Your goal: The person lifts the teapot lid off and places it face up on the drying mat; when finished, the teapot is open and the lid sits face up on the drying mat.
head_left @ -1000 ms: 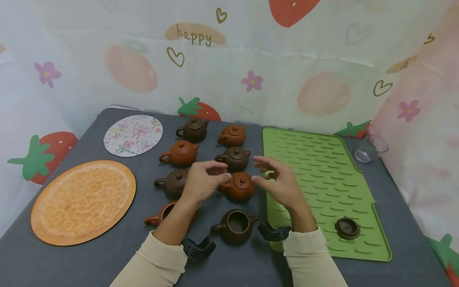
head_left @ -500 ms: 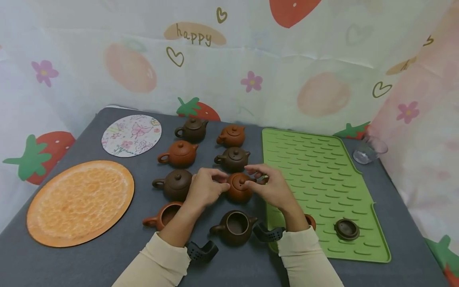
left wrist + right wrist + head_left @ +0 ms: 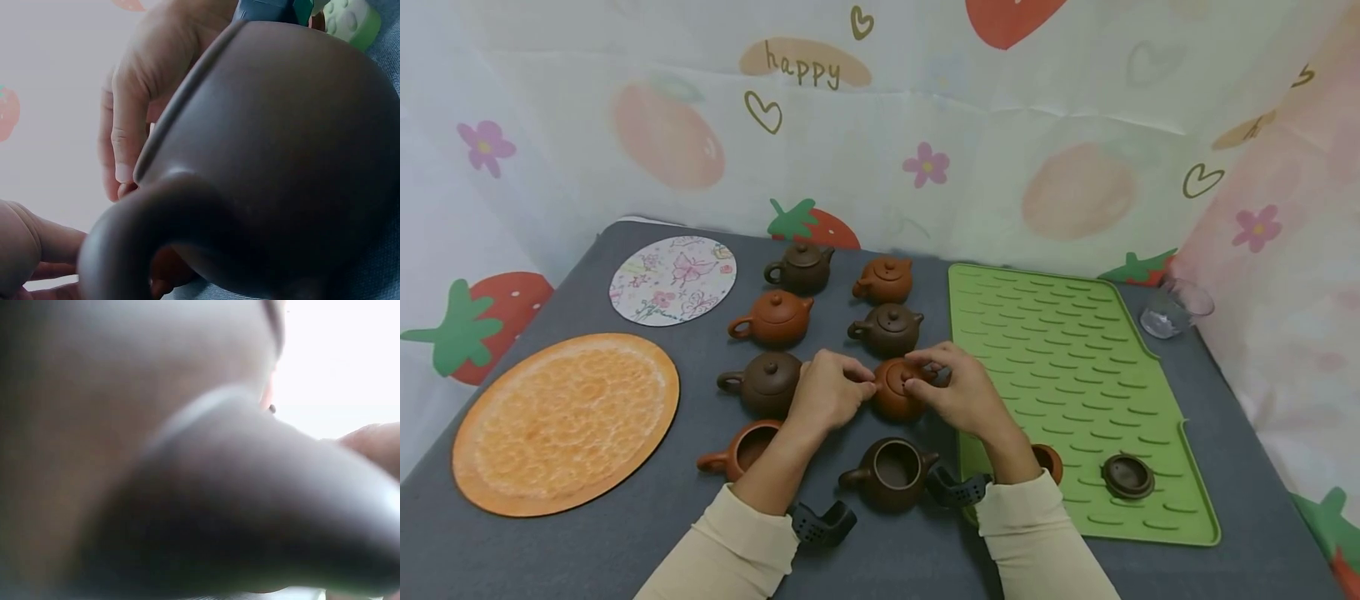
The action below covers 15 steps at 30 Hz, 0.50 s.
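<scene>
One orange teapot (image 3: 895, 407) stood on the tabletop (image 3: 565, 558), its lid (image 3: 892, 378) pinched by the right grip (image 3: 961, 392), apparently for removal, and lifting seemed to need steadying by the left grip (image 3: 827, 393), its hold unclear

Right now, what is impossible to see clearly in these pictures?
Head: left side of the round reddish-brown clay teapot, behind the left fingers.
Left wrist: those fingers' tips, behind the round dark-brown clay teapot.
Right wrist: the near dark shape, blurred, probably too close.

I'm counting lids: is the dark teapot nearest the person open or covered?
Open: no lid covers the dark teapot; its inside shows.
</scene>
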### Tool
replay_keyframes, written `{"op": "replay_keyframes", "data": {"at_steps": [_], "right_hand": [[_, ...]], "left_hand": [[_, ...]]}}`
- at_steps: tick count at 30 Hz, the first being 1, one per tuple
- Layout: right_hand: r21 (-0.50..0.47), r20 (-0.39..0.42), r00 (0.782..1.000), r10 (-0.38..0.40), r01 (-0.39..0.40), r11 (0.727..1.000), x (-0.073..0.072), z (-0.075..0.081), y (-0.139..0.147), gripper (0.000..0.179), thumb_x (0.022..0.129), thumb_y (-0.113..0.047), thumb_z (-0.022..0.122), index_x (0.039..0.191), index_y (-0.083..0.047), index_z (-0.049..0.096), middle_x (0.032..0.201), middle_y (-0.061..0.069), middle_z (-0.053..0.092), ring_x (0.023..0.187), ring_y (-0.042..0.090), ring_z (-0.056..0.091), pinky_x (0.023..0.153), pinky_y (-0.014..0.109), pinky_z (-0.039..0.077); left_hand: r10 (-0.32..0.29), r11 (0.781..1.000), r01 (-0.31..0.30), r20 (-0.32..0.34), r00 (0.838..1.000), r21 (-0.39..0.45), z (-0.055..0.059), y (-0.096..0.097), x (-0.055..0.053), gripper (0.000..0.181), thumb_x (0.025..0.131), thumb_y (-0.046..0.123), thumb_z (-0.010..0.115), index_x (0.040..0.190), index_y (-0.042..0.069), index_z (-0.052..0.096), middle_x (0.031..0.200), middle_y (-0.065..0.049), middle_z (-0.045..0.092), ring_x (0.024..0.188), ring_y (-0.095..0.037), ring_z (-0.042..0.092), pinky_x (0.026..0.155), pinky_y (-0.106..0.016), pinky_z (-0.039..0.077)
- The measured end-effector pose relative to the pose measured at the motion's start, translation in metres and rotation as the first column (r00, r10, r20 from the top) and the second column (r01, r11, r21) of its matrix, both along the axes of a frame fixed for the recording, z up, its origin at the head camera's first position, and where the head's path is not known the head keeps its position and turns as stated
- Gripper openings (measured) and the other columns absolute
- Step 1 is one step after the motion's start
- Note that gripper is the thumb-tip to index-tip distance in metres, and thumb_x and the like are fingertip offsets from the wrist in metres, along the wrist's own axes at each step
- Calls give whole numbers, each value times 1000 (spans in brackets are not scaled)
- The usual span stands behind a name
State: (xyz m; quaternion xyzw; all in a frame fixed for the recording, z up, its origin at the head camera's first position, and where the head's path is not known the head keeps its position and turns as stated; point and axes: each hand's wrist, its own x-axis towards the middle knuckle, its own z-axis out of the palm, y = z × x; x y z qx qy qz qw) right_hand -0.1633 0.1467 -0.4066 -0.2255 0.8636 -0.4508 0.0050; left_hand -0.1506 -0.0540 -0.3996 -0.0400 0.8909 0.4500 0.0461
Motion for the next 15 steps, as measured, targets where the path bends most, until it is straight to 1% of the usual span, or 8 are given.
{"op": "replay_keyframes", "data": {"at_steps": [8,15], "right_hand": [[55,-35,999,-3,5,998,-1,-1,-2,22,89,-9,71,110,-7,72,103,4,57,87,21,54,67,36,47],[15,-52,998,-34,35,999,0,-2,-3,15,89,-10,72,104,-8,74,101,1,58,87,20,55,69,37,47]], "left_hand": [[3,1000,-3,9,1000,2,1,1,0,5,83,17,79,86,13,79,88,-2,69,86,-25,61,73,-40,50],[2,1000,-2,13,1000,-2,1,0,0,5,83,17,79,86,13,79,89,-2,69,88,-25,61,75,-40,50]]}}
